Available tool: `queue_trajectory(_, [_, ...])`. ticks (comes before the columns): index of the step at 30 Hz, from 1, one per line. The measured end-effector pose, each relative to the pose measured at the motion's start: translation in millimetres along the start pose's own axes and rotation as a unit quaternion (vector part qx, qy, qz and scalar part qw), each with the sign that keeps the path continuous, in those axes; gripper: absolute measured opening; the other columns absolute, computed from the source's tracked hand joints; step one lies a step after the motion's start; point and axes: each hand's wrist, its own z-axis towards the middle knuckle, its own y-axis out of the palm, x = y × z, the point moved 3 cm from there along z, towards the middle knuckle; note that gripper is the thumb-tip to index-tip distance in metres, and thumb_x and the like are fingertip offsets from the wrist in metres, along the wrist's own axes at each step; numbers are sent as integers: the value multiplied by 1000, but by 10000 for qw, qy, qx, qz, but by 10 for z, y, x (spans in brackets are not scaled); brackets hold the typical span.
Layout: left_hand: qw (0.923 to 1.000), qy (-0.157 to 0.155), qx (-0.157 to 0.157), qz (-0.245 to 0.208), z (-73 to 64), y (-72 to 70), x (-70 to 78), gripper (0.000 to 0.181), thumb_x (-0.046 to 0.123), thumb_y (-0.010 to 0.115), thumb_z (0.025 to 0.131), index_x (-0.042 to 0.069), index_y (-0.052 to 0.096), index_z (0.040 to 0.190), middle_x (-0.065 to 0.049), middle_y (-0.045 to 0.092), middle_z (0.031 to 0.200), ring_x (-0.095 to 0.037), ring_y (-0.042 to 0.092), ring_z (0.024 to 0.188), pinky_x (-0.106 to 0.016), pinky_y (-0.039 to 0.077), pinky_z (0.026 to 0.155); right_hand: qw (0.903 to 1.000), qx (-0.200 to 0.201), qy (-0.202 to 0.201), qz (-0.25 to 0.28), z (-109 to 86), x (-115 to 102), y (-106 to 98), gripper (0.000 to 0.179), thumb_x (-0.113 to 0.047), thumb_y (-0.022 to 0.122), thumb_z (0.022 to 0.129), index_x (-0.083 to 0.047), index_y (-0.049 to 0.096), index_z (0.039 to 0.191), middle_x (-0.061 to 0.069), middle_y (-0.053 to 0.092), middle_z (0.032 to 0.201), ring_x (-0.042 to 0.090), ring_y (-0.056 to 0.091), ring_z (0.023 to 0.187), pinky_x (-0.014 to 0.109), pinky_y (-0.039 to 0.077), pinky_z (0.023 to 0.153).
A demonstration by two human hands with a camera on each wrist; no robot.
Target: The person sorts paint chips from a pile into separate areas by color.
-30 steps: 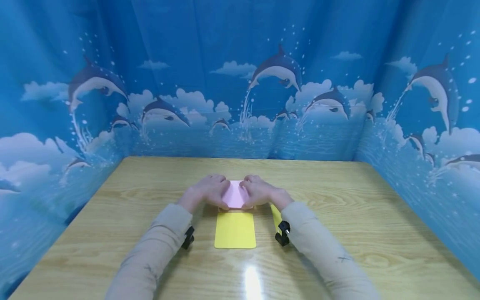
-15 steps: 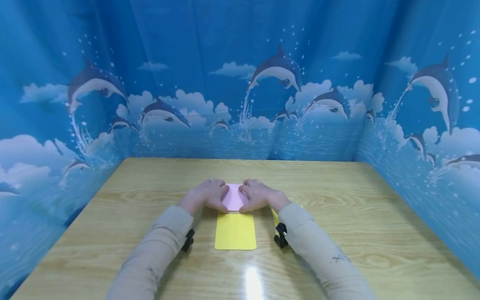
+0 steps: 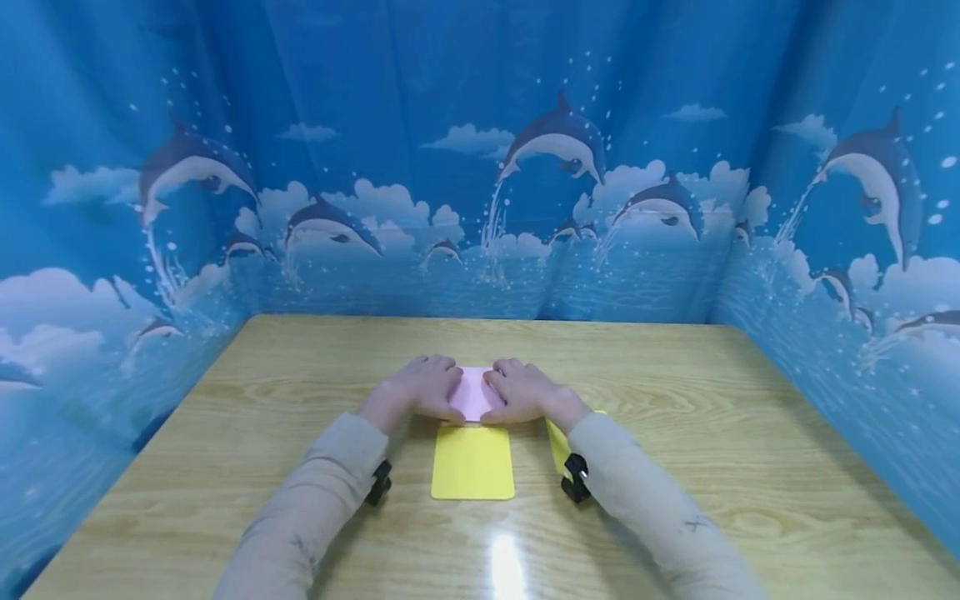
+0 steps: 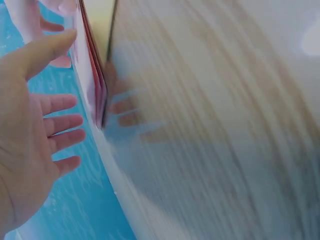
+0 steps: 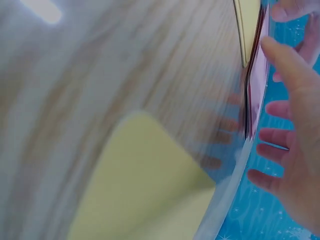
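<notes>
A pink square card (image 3: 474,396) lies on top of a thin stack in the middle of the table. My left hand (image 3: 423,390) is at its left side and my right hand (image 3: 525,392) at its right, thumbs toward the near edge. In the left wrist view, the layered edge of the stack (image 4: 97,100) shows pink and reddish sheets, with the thumb (image 4: 50,50) at its top and the other fingers loosely extended. The right wrist view has the right thumb (image 5: 285,57) against the pink top, its other fingers spread beside the stack.
Just in front of the stack lies a yellow square card (image 3: 472,462). Another yellow card (image 3: 558,448) is partly under the right forearm's outline. The wood-grain table (image 3: 337,517) ends at a blue dolphin curtain (image 3: 480,275) at the back and sides.
The pink card and both hands have shifted slightly toward the near yellow card, and the orange strip below the pink edge no longer shows. Over the last half second the hands barely move.
</notes>
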Motion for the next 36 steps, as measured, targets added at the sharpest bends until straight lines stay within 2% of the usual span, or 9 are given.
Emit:
queue_trajectory(5, [9992,43,245,306,-7,-66,101,80,65,51,81,4,46,132,-13,48,130,-28,41,122,-46,28,104,9993,283,160,-175,-104,56,-41,75,-57,52,86,-4,41,138,17,41,137,31,37,125,49,33,100])
queue_trajectory(10, [9962,95,392,777,17,-95,217,80,68,48,81,4,48,129,-11,52,123,-26,45,116,-44,32,101,9980,444,254,-360,-248,153,-57,68,-52,54,88,-3,45,134,16,47,129,31,43,119,50,38,95])
queue_trajectory(15, [9933,146,558,1003,46,-83,347,82,72,46,79,5,49,127,-9,53,120,-25,47,113,-44,33,101,9972,598,372,-254,-407,261,-51,60,-46,55,89,-3,48,131,15,50,125,31,46,116,52,37,95])
queue_trajectory(21, [9884,281,770,1278,67,-111,576,81,70,46,80,5,49,128,-10,55,120,-26,49,111,-42,38,97,9927,1163,28,-324,-618,360,-70,53,-40,61,87,-3,54,123,14,55,117,30,50,110,50,41,91])
queue_trajectory(25, [9893,300,786,1188,74,-126,702,79,70,49,80,6,49,127,-9,54,121,-26,49,112,-42,38,97,9909,1269,-73,-438,-737,416,-74,55,-40,66,83,-2,55,122,14,56,116,30,51,109,49,43,89])
queue_trajectory(31, [9900,343,852,1072,97,-134,898,74,71,50,78,8,52,116,-7,55,111,-22,50,104,-39,40,92,9923,1144,22,-465,-923,530,-51,65,-45,70,76,-3,54,123,15,53,122,34,46,115,54,37,93])
queue_trajectory(36, [9908,367,689,1107,145,-95,1069,79,74,48,76,9,51,121,-5,55,114,-21,49,105,-38,38,93,9924,1106,-68,-542,-1080,612,17,68,-51,68,74,-4,55,122,15,52,123,34,44,117,55,34,95])
